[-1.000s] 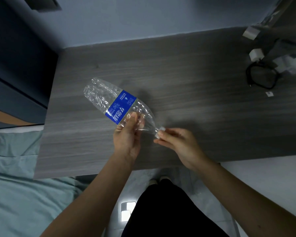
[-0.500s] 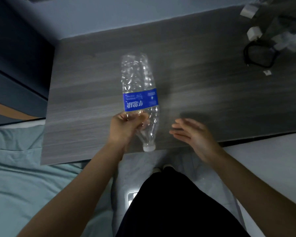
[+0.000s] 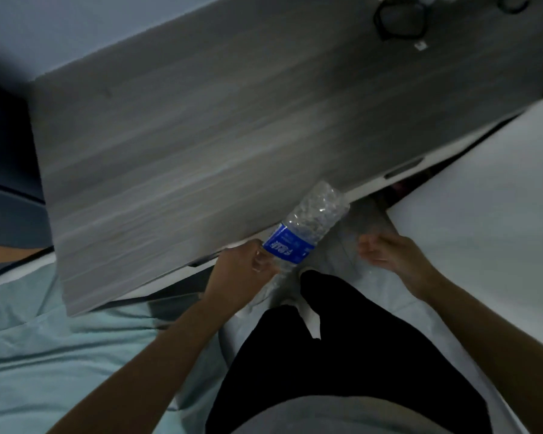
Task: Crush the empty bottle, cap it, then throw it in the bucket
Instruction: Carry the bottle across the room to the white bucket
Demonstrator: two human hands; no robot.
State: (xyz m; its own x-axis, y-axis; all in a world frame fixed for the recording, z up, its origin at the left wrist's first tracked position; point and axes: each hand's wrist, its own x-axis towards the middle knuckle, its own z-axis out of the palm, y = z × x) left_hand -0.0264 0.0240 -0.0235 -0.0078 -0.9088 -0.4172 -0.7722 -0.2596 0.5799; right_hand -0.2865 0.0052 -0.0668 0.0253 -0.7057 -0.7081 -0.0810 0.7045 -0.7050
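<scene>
A crushed clear plastic bottle (image 3: 308, 222) with a blue label is held off the front edge of the grey wooden table (image 3: 182, 145). Its base points up and to the right, its neck down toward my legs. My left hand (image 3: 242, 270) grips it just below the label. The neck is a blur beside my hand, so I cannot make out the cap. My right hand (image 3: 389, 249) hovers to the right of the bottle, fingers loosely curled, holding nothing. No bucket is in view.
A black cable loop (image 3: 400, 20) and small white items lie at the table's far right corner. A light teal bedsheet (image 3: 44, 355) lies to the left. A white surface (image 3: 483, 230) stands on the right. My black trousers (image 3: 342, 355) fill the space below.
My left hand has carried the bottle from above the table down past its front edge, tilting its base to the right. The right hand let go of the cap end and drew aside. The view tipped downward.
</scene>
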